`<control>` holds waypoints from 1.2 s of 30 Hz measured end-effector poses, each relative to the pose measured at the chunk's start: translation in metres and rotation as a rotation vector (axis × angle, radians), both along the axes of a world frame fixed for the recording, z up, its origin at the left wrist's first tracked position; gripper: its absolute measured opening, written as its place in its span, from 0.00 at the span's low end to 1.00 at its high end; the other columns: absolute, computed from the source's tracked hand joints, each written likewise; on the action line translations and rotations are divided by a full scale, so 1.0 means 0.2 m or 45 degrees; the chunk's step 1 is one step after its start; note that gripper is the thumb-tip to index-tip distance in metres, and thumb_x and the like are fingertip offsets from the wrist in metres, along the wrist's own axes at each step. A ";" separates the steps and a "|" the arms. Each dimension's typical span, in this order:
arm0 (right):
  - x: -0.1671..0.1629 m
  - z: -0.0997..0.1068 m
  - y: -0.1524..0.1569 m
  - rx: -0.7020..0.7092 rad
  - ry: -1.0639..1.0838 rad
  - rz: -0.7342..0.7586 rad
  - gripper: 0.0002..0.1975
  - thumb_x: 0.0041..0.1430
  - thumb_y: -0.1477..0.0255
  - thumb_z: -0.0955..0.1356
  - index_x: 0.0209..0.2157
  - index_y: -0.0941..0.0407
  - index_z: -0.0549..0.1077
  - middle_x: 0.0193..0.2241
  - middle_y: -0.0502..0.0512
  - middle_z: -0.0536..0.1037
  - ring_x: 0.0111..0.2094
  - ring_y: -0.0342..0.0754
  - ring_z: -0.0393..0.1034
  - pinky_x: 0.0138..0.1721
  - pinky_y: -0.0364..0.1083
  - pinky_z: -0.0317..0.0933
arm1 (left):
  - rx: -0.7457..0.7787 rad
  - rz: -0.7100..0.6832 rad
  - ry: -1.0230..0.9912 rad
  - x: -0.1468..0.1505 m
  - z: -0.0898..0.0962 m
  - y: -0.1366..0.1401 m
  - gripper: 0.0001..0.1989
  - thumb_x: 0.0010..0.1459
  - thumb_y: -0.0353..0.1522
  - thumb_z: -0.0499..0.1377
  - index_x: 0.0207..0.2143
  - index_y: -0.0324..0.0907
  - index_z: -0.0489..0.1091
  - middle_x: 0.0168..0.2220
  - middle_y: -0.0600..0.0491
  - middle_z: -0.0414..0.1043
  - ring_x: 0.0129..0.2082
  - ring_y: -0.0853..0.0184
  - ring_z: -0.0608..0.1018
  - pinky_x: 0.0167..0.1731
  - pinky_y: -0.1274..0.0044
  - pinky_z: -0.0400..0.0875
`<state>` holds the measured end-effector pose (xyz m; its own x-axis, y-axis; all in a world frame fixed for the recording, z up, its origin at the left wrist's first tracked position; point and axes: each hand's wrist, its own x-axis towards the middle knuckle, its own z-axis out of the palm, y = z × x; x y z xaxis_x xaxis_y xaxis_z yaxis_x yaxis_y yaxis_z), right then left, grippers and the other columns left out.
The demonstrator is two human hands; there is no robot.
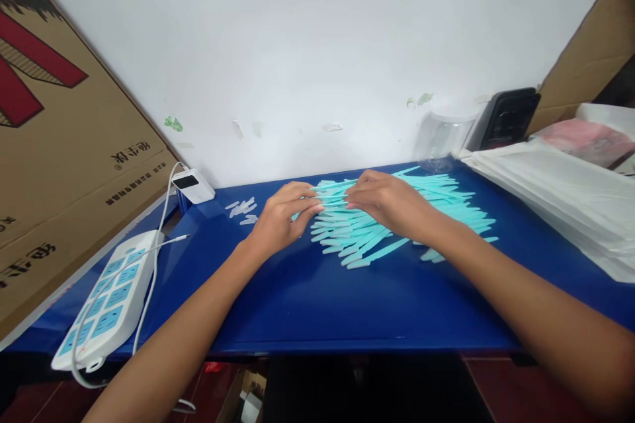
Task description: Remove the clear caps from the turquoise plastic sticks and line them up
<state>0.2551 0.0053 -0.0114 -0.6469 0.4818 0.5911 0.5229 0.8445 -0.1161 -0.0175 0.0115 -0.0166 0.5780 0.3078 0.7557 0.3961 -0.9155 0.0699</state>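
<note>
A few green sticks (pixel 331 197) are pinched in my left hand (pixel 285 215) and right hand (pixel 389 201), over the pile (pixel 364 230) on the blue table (pixel 337 317). White bits (pixel 243 207) lie to the left. A clear jar (pixel 449 139) stands behind.

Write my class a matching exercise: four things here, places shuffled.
1. White power strip with blue sockets
2. Clear cylindrical container
3. Slim turquoise sticks
4. Small, narrow whitish pieces

A. Heaped, some held by left hand and right hand
B. Beside the brown cardboard box
C. Grouped left of the sticks
D. Near the white wall, right of centre

Pairs: 1B, 2D, 3A, 4C
</note>
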 end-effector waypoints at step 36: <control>0.03 -0.01 0.01 -0.418 0.360 -0.083 0.13 0.72 0.63 0.68 0.36 0.54 0.81 0.36 0.56 0.84 0.37 0.53 0.78 0.42 0.50 0.68 | -0.302 -0.026 -0.125 0.02 0.02 -0.07 0.07 0.67 0.34 0.65 0.38 0.45 0.83 0.39 0.48 0.84 0.43 0.60 0.83 0.44 0.67 0.80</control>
